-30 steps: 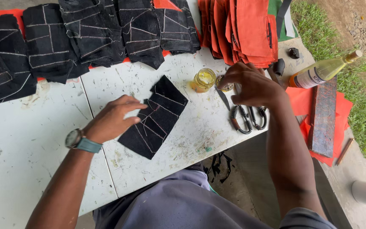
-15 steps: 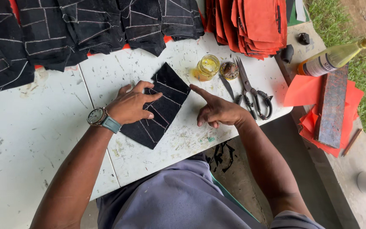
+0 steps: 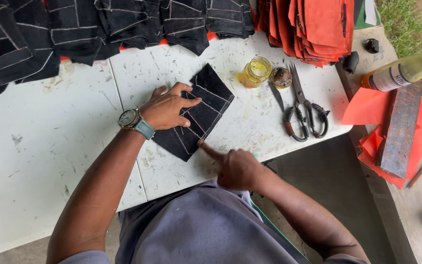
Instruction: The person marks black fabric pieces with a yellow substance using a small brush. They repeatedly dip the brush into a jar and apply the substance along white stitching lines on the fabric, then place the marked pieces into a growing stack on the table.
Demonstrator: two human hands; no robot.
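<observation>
Head view, left hand point(image 3: 168, 108) pressing black cloth point(image 3: 197, 117)

I see a white, stained table point(image 3: 50, 161). On it: one black stitched fabric piece point(image 3: 196, 117) near the front edge, a row of black pieces point(image 3: 74, 29) along the back, orange pieces point(image 3: 313, 27) stacked back right, a small yellow jar point(image 3: 256, 71), its lid point(image 3: 281, 77), scissors point(image 3: 305, 110) just beside.
</observation>
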